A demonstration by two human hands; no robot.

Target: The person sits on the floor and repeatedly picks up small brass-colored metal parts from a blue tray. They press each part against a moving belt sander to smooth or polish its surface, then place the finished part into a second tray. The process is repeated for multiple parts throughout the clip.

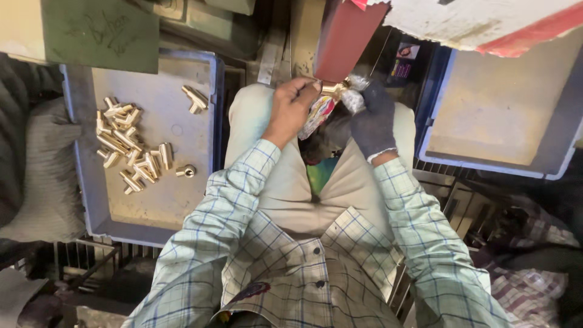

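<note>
Brass fittings (130, 152), short tubes and elbow pieces, lie in a loose heap in the left blue tray (82, 200), with a T-shaped one (195, 98) apart at the far side and a single round one (186, 171) near the tray's right wall. Most of that tray's floor is bare.

In the middle, the left hand (291, 106) is bare and its grip is closed around one end of a brass fitting (333, 90), held against the lower edge of a reddish-brown belt (346, 39) that runs up and away. A scrap of coloured cloth (319, 114) hangs under the piece. The right hand (371, 118), in a dark glove, closes its grip on the other end through a crumpled silvery wad (358, 91).

On the right, a second blue tray (437, 152) shows no fittings in the part that is in view; a white and red board (486, 21) hides its far end.

By my reading, one piece is at the belt, the heap waits, and little is finished.
</note>
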